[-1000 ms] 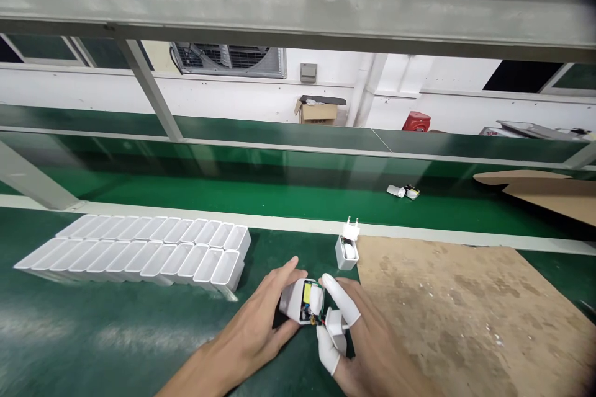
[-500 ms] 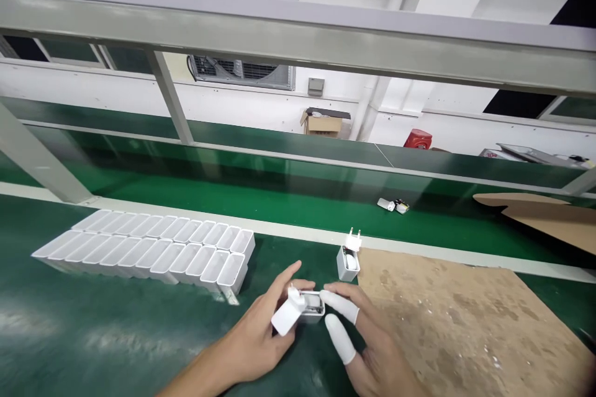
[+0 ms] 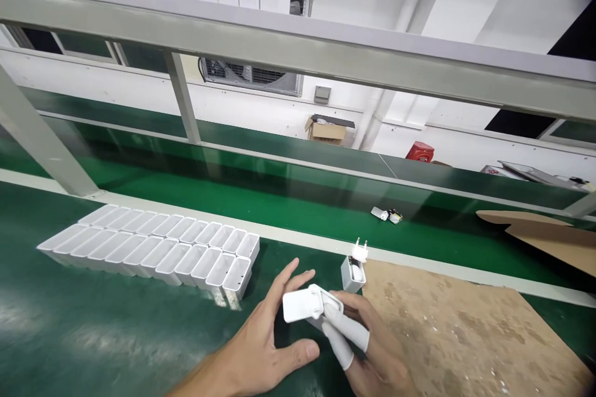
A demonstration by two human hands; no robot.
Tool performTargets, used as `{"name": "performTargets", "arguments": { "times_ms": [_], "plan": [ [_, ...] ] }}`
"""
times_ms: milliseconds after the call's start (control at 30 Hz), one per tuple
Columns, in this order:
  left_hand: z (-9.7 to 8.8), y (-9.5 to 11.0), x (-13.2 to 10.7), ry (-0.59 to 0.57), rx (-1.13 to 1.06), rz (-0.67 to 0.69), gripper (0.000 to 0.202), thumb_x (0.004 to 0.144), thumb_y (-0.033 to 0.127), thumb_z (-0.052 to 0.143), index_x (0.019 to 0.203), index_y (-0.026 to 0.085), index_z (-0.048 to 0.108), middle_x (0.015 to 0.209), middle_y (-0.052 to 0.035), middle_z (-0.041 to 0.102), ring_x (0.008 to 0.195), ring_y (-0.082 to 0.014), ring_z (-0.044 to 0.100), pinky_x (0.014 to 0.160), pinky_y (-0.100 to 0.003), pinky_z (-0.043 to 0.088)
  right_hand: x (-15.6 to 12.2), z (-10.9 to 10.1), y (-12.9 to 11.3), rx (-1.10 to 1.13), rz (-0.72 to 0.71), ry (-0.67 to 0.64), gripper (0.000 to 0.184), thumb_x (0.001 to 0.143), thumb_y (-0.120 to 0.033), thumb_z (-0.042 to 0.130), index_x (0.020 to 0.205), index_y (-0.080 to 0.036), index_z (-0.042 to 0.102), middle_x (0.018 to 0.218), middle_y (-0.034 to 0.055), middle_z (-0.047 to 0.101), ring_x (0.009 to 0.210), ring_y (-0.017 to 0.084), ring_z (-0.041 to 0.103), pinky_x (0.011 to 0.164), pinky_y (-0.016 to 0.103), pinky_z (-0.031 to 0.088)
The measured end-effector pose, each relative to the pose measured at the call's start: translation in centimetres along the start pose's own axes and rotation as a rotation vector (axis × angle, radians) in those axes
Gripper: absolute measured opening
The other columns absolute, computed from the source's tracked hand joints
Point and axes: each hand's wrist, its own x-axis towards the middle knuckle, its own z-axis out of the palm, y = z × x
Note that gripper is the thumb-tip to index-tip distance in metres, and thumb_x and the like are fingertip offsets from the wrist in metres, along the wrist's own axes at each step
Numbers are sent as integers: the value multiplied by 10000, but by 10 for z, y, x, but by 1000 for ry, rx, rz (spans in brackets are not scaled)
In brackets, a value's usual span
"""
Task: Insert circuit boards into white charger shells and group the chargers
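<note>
My right hand [image 3: 367,347], with white finger cots on two fingers, pinches a white charger housing [image 3: 305,305] low in the middle of the view. My left hand [image 3: 265,335] rests beside it with fingers spread, its fingertips near the housing's left end. Just behind stands another white charger shell [image 3: 352,273] with a two-pin plug piece [image 3: 359,252] sticking out of its top. Two rows of empty white shells [image 3: 153,248] lie side by side on the green bench to the left.
A brown board [image 3: 465,335] covers the bench on the right. Behind a pale rail runs a green conveyor belt [image 3: 279,198] carrying a small charger part [image 3: 386,215]. Cardboard [image 3: 549,232] lies at far right. A grey frame beam [image 3: 298,56] crosses overhead.
The housing, open with its circuit board showing a second ago, now shows its closed white face and is held by my right fingers. My left hand has let go and spread. The camera tilted up.
</note>
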Motion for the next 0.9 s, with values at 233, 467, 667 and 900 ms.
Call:
{"name": "performTargets", "arguments": {
  "times_ms": [233, 467, 667, 900],
  "plan": [
    [8, -13, 4, 74, -6, -31, 954, 912, 421, 781, 1617, 404, 138, 1499, -69, 540, 1319, -294, 557, 1229, -559, 345, -9, 5, 4, 7, 81, -163, 489, 998, -34, 475, 1437, -238, 542, 1319, 157, 599, 1172, 244, 670, 927, 356, 634],
    [7, -8, 4, 83, -64, 16, 1140, 803, 407, 900, 1613, 446, 98, 1558, -54, 482, 1410, -302, 489, 1223, -493, 356, -12, 3, 1, -59, 102, -156, 477, 972, -26, 489, 1396, -229, 571, 1352, 163, 593, 1141, 263, 676, 885, 373, 645],
    [11, -12, 7, 104, -29, -23, 953, 863, 308, 800, 1591, 406, 193, 1289, -37, 624, 1126, -238, 656, 997, -380, 522, -19, 13, 3, -140, 148, -107, 437, 1029, -167, 508, 1459, -238, 485, 1262, 120, 685, 1036, 237, 740, 859, 340, 663],
    [11, -27, 10, 183, -22, -62, 795, 895, 318, 691, 1575, 435, 295, 1249, -8, 677, 1081, -245, 679, 961, -368, 537, 25, -60, 43, -260, 265, 98, 381, 1053, -335, 556, 1428, -267, 550, 1390, 116, 640, 1279, 272, 640, 1079, 445, 567]
  ]
}}
